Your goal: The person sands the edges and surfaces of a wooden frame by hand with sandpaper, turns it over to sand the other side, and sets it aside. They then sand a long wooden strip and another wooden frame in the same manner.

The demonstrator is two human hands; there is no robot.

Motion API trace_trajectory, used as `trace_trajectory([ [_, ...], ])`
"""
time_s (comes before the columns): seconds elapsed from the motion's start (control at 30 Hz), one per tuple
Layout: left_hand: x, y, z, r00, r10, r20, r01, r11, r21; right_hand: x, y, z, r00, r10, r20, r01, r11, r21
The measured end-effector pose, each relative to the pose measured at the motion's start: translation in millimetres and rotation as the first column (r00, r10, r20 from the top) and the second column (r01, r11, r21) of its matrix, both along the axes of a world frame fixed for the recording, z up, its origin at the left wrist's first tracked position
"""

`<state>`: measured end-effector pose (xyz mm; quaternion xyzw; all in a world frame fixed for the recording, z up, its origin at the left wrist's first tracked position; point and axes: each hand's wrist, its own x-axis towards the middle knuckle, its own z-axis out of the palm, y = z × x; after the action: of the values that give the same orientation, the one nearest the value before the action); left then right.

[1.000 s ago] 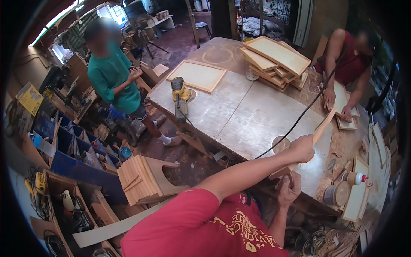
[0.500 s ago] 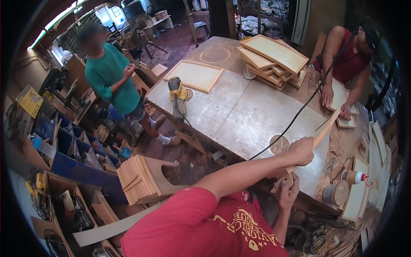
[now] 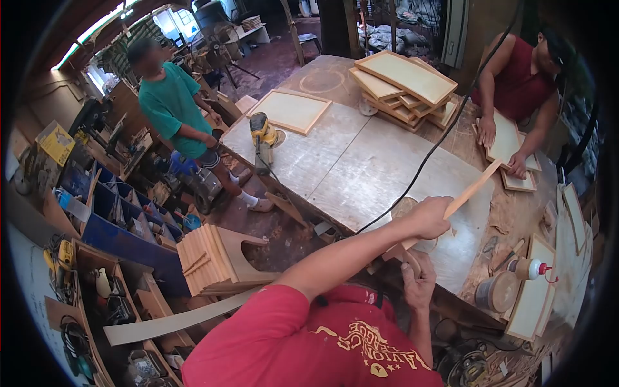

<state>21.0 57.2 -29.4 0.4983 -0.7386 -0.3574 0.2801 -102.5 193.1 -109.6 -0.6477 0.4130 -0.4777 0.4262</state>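
My left hand (image 3: 428, 218) is closed around a long wooden strip (image 3: 474, 191), which slants up and right over the table. The strip's near end comes out below that fist. Just under it, my right hand (image 3: 419, 278) is closed on a small rounded wooden piece (image 3: 420, 260), held against the strip's near end. Both hands are at the front edge of the worktable (image 3: 361, 184). A black cord (image 3: 431, 158) runs across the table behind my left hand.
A yellow sander (image 3: 261, 132) and a framed panel (image 3: 290, 111) lie at the table's far left. Stacked framed panels (image 3: 406, 77) stand at the back. A co-worker (image 3: 516, 84) handles panels at right; another person (image 3: 171, 103) stands left. A glue bottle (image 3: 532, 268) lies at right.
My left hand and the strip have moved left and toward me. My right hand has shifted slightly up and left. The standing person has lowered their hands.
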Motion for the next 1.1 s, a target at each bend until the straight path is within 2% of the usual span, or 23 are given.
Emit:
trace_trajectory([
  [0.07, 1.7, -2.8, -1.5, 1.0, 0.006, 0.012, -0.006, 1.0, 0.005, 8.6, -0.6, 7.6, 0.999, -0.016, -0.047, 0.011, 0.996, -0.089],
  [0.1, 4.3, -1.6, 2.2, 1.0, 0.009, 0.015, -0.009, 1.0, 0.02, 9.3, 2.3, 8.3, 1.0, -0.015, 0.003, 0.015, 0.999, 0.037],
  [0.2, 6.3, -4.9, 1.8, 1.0, -0.001, 0.017, 0.001, 1.0, 0.01, 17.5, 0.8, -0.3, 0.986, -0.132, 0.099, 0.129, 0.991, 0.032],
  [0.3, 6.7, 2.2, 13.4, 0.997, -0.011, 0.075, 0.009, 0.999, 0.035, 25.9, 3.3, 8.0, 0.988, -0.154, 0.021, 0.155, 0.984, -0.089],
  [0.33, 8.0, -3.0, 4.4, 0.998, -0.045, 0.053, 0.046, 0.999, -0.01, 26.7, 5.2, 6.3, 0.994, -0.09, 0.062, 0.094, 0.994, -0.059],
  [0.37, 9.3, -10.0, -6.2, 0.996, -0.088, 0.028, 0.089, 0.995, -0.052, 29.3, 3.5, 0.8, 0.993, -0.12, 0.017, 0.121, 0.983, -0.139],
  [0.4, 11.3, -7.1, 5.5, 0.996, -0.092, 0.024, 0.092, 0.996, -0.007, 31.3, 2.7, -5.9, 0.994, -0.104, 0.038, 0.107, 0.991, -0.084],
  [0.43, 10.9, -5.4, 16.8, 0.991, -0.127, 0.034, 0.124, 0.99, 0.07, 30.8, 1.4, -6.6, 0.993, -0.112, 0.025, 0.114, 0.984, -0.135],
  [0.47, 12.1, -7.2, 11.1, 0.989, -0.145, 0.016, 0.144, 0.989, 0.03, 31.0, 2.5, -9.2, 0.992, -0.108, 0.071, 0.114, 0.989, -0.091],
  [0.5, 12.5, -10.1, 6.9, 0.989, -0.151, 0.003, 0.151, 0.988, -0.021, 32.1, 2.6, -13.9, 0.99, -0.122, 0.074, 0.131, 0.984, -0.124],
  [0.6, 8.3, -2.5, 14.8, 0.996, -0.078, 0.031, 0.076, 0.995, 0.06, 34.1, 9.4, -2.1, 0.984, -0.11, 0.143, 0.115, 0.993, -0.026],
  [0.63, 6.7, -3.2, 17.5, 0.995, -0.09, 0.034, 0.088, 0.994, 0.058, 35.6, 7.2, -1.6, 0.98, -0.117, 0.158, 0.132, 0.987, -0.089],
  [0.73, 4.9, 0.9, 22.7, 0.994, -0.096, 0.05, 0.092, 0.993, 0.075, 38.1, 5.9, 15.1, 0.971, -0.112, 0.21, 0.137, 0.984, -0.111],
  [0.87, 3.1, 4.0, 24.0, 0.995, -0.077, 0.07, 0.073, 0.995, 0.061, 33.3, 5.6, -14.0, 0.986, -0.145, 0.08, 0.154, 0.98, -0.128],
  [0.9, 4.1, 4.4, 25.8, 0.994, -0.077, 0.079, 0.072, 0.996, 0.059, 33.7, 5.1, -12.3, 0.981, -0.162, 0.103, 0.171, 0.982, -0.081],
  [1.0, 0.3, -0.9, 29.0, 0.996, -0.066, 0.053, 0.06, 0.993, 0.099, 33.8, 10.1, 8.0, 0.971, -0.111, 0.21, 0.133, 0.987, -0.095],
  [1.03, 1.6, 3.0, 26.1, 0.998, -0.056, 0.04, 0.05, 0.989, 0.139, 29.8, 11.7, 24.9, 0.986, -0.052, 0.156, 0.06, 0.997, -0.048],
  [1.1, 5.1, 3.5, 22.8, 0.998, -0.058, 0.01, 0.057, 0.992, 0.111, 35.4, 14.2, 8.3, 0.981, -0.094, 0.169, 0.098, 0.995, -0.016],
])
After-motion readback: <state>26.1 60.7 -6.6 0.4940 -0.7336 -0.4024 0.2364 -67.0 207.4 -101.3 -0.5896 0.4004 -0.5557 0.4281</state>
